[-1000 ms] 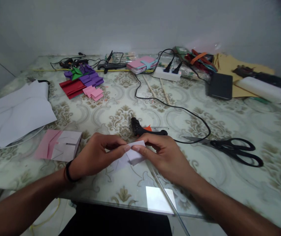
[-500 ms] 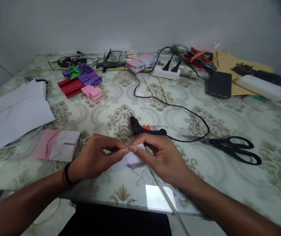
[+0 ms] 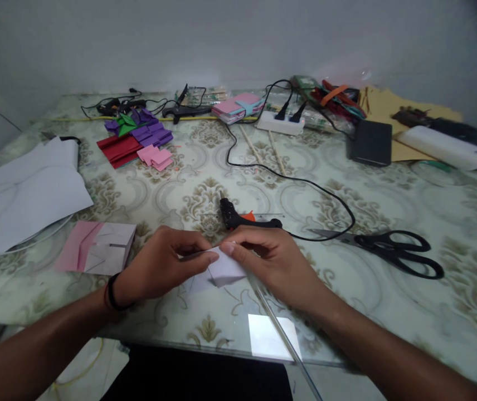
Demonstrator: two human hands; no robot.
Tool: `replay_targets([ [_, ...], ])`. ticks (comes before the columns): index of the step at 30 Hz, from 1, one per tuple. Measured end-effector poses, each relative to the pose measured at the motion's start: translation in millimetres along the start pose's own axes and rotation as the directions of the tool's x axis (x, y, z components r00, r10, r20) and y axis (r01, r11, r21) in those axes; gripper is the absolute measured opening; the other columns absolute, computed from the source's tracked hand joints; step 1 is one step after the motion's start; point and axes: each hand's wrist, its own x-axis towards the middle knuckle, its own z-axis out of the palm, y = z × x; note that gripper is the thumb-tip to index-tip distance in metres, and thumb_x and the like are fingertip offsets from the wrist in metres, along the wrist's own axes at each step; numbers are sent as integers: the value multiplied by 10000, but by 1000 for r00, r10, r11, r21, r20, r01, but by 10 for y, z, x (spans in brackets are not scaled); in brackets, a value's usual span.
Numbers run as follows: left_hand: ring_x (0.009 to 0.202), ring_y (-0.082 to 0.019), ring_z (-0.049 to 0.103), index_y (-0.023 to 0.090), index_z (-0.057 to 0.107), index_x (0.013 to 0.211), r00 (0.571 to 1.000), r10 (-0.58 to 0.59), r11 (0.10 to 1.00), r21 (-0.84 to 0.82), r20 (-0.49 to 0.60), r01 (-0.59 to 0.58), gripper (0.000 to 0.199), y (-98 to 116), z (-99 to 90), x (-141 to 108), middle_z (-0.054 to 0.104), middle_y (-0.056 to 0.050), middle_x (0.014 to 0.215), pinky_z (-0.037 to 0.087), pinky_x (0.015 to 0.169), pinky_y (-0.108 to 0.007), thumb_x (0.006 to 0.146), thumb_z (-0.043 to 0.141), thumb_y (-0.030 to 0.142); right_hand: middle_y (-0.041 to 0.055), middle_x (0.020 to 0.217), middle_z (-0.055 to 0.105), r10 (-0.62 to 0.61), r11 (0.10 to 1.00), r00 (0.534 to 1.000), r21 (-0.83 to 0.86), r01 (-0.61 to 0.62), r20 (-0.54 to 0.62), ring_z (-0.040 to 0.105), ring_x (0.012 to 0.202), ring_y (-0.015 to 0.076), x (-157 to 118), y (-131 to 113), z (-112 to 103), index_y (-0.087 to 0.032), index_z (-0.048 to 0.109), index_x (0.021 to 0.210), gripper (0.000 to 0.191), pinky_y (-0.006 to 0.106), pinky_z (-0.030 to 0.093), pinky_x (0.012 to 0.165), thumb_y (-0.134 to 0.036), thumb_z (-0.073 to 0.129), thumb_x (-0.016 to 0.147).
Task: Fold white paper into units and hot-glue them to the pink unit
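Between my two hands is a folded piece of white paper [image 3: 227, 268], its top edge pinched near the middle. My left hand [image 3: 166, 260] grips the left part of that edge between thumb and fingers. Thumb and forefinger of my right hand [image 3: 266, 257] press on the upper right of the same paper, and its lower face slopes toward me. Just beyond my right hand lies a black hot glue gun [image 3: 230, 213] with an orange trigger. A clear tube or rod [image 3: 280, 331] runs from under the right hand past the table's front edge.
Black-handled scissors [image 3: 389, 250] lie at right. A pink and white folded paper [image 3: 111, 248] is left of my hands, with white sheets [image 3: 33, 189] beyond. Folded coloured papers [image 3: 150, 133], a power strip [image 3: 280, 122] and a dark box [image 3: 372, 143] sit farther back. A black cord [image 3: 305, 179] crosses the table.
My fingertips have shifted slightly along the paper's top edge, and more of its upper face shows between them. The paper has tilted a little. The other things have stayed put.
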Motion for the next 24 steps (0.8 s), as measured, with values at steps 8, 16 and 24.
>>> replay_targets([
  [8, 572, -78, 452, 151, 697, 732, 991, -54, 992, 120, 122, 39, 301, -48, -13, 5, 555, 45, 604, 313, 502, -197, 928, 656, 375, 12, 752, 713, -32, 999, 999, -31, 33, 9, 624, 691, 132, 15, -11, 21, -182, 725, 791, 195, 258, 472, 645, -301, 676, 937],
  [16, 550, -71, 312, 149, 561, 651, 988, -73, 978, 205, 133, 45, 395, -66, -22, -5, 367, 62, 585, 207, 470, -222, 934, 635, 414, 3, 722, 688, 87, 990, 993, -117, -78, 78, 594, 673, 140, 18, -54, 34, -186, 695, 763, 247, 266, 433, 613, -358, 675, 939],
  [24, 579, -87, 339, 139, 588, 680, 984, -51, 997, 69, 173, 39, 456, 1, -82, 27, 366, 48, 613, 262, 502, -220, 1006, 517, 450, 7, 712, 648, 137, 986, 990, -102, -132, 40, 568, 660, 149, 24, -42, 13, -186, 646, 743, 289, 274, 425, 582, -409, 671, 925],
])
